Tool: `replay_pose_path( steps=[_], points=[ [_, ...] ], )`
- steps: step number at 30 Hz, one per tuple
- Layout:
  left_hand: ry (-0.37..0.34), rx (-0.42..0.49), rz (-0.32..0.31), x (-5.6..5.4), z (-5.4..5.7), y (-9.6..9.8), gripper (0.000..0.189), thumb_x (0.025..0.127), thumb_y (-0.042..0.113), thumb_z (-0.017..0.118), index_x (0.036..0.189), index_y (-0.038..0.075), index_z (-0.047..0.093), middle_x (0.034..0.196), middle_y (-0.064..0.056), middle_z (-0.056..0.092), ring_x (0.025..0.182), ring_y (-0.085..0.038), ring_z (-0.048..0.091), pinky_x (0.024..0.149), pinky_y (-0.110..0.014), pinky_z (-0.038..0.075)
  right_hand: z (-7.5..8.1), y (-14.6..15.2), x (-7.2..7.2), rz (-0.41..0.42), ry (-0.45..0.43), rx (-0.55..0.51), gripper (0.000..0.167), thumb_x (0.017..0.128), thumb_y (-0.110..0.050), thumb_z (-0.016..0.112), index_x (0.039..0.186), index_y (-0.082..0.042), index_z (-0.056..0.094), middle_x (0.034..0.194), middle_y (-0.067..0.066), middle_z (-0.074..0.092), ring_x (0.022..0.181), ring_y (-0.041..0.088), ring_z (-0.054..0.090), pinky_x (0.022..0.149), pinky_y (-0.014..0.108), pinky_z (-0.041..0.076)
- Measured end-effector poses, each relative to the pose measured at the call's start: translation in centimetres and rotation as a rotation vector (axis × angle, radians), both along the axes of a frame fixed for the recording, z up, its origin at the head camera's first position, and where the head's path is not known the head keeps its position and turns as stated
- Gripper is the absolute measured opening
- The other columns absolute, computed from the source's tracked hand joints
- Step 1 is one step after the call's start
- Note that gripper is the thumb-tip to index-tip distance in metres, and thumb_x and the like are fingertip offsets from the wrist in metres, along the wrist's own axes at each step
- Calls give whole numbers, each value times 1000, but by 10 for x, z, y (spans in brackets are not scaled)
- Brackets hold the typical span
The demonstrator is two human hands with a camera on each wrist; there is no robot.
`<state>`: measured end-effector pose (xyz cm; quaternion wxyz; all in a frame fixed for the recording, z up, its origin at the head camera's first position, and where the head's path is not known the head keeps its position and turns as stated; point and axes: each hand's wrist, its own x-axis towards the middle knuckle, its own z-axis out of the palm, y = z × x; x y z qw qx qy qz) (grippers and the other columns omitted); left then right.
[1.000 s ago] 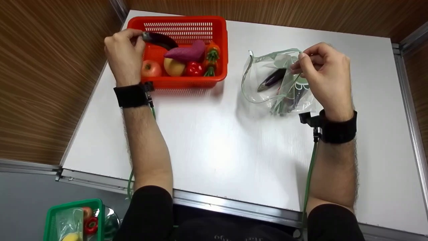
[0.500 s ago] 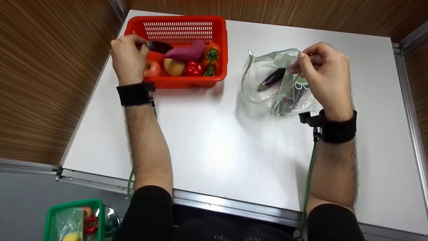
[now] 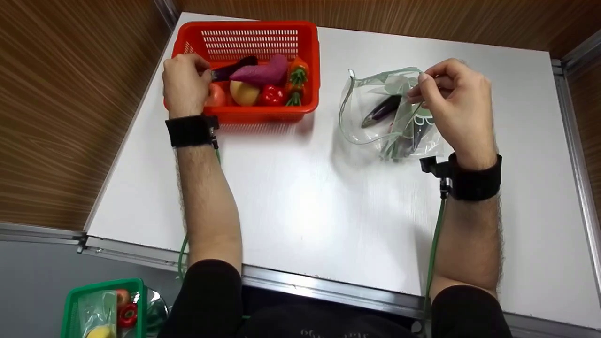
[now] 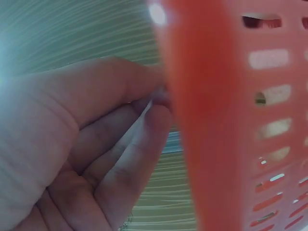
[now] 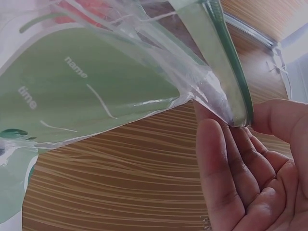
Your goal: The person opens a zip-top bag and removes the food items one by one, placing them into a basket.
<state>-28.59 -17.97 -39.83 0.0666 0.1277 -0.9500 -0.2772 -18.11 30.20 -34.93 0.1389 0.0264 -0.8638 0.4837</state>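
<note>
In the head view my left hand [image 3: 187, 84] is over the left end of the red basket [image 3: 253, 112]. Its thumb and fingers pinch the stem end of a dark purple eggplant [image 3: 235, 68], which lies low among the other produce. The basket's rim hides these fingertips in the left wrist view. My right hand [image 3: 458, 105] pinches the green-edged rim of a clear zip bag [image 5: 96, 82] between thumb and fingers. The bag's mouth gapes toward the left. Inside it lie another eggplant [image 3: 382, 111] and further items, partly hidden by green print.
Beside the held eggplant, the basket contains a purple sweet potato [image 3: 263, 71], an apple [image 3: 216, 95], a yellow round fruit [image 3: 244, 94], a red pepper [image 3: 272, 96] and orange carrot-like pieces [image 3: 297, 77]. A green basket [image 3: 70, 310] with produce stands below the white table [image 3: 300, 197].
My left hand has moved down and slightly right, lowering the eggplant into the red basket beside the sweet potato. The right hand and the bag have stayed in place.
</note>
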Motion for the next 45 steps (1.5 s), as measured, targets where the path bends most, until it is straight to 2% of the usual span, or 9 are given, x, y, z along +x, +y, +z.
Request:
replay_pose_path(
  steps=[4,12,16,23,26,29,35,40,45],
  points=[
    [25,17,-15,3,6,4,34,116,22,70,145,12,84,142,-12,85,125,-24,78,116,-38,67,0,0,0,-4,-1,8,12,114,-18,70,105,-17,77,80,-26,81,76,-1,82,72,14,63],
    [80,64,-107,10,21,30,39,117,28,74,154,17,79,154,-5,81,143,-19,77,127,-30,59,0,1,0,-8,-12,9,11,114,-19,70,106,-17,77,80,-27,81,77,-2,82,73,14,63],
    [98,62,-180,15,30,48,40,116,29,76,154,18,79,158,-2,79,150,-17,72,131,-28,54,1,1,0,-8,-14,4,11,115,-19,70,106,-17,77,80,-26,81,77,-1,82,72,14,64],
    [75,27,-296,29,42,81,47,116,37,76,161,24,72,169,4,70,160,-13,64,135,-27,50,1,-1,1,-8,-17,8,12,115,-19,70,106,-16,77,81,-26,81,77,-2,83,73,14,64],
    [110,20,-359,36,45,94,47,116,38,76,161,23,72,169,2,71,160,-15,65,136,-28,49,1,-2,1,-6,-12,16,12,115,-20,70,106,-16,78,80,-27,80,77,-2,83,73,13,63],
    [144,13,-427,43,48,106,45,116,37,78,157,21,75,164,0,74,156,-17,69,132,-30,54,1,-2,1,-4,-5,23,12,115,-20,70,106,-16,78,79,-29,80,77,0,83,73,13,63],
    [186,-5,-551,52,49,130,42,115,35,79,153,18,77,156,-2,79,149,-20,73,130,-32,56,1,-2,1,-4,-2,27,12,115,-20,70,106,-17,77,79,-30,79,76,-2,82,73,13,62],
    [232,-13,-667,56,43,150,41,115,32,80,151,14,78,151,-5,82,144,-23,75,126,-33,58,1,-3,1,-5,-12,25,12,115,-20,70,106,-17,77,79,-30,80,76,-2,83,73,14,62],
    [241,-49,-768,59,36,170,42,114,32,81,151,12,79,151,-5,82,146,-24,75,128,-37,58,1,-4,1,0,-17,32,11,115,-20,71,106,-17,77,80,-31,80,76,-4,82,74,14,62]
  ],
)
